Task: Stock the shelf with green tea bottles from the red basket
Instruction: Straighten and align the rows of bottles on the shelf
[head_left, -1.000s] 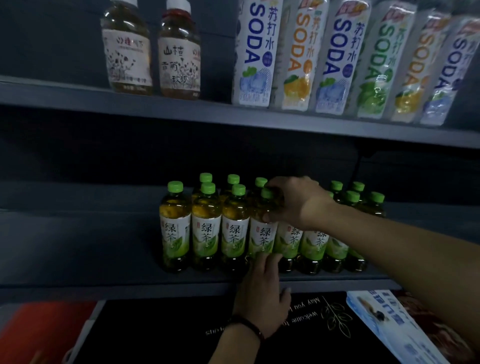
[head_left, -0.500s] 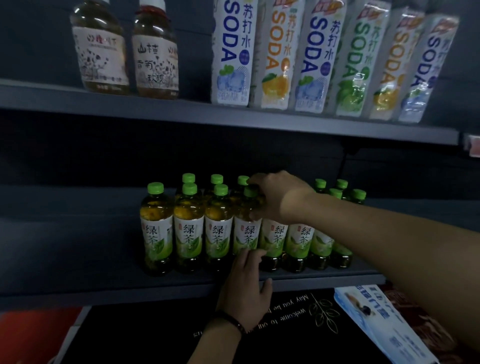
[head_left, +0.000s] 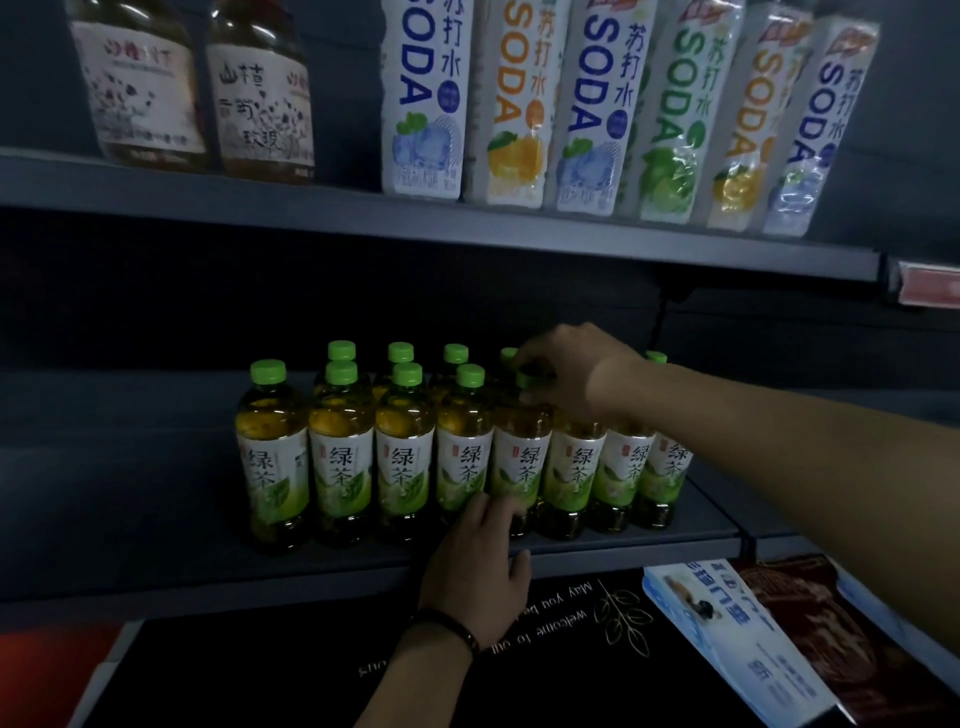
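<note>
two hands (head_left: 563, 371) steady green tea bottles (head_left: 340, 457) (amber liquid inside) on shelf (head_left: 623, 540).

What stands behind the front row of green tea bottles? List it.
Behind the front row of green tea bottles a second row shows only as green caps. The right hand covers the caps further right, so the count there cannot be told.

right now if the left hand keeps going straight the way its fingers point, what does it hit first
The left hand points up and back into the front row; its fingertips look already at the base of a green tea bottle, so that bottle comes first, though depth is unclear.
</note>
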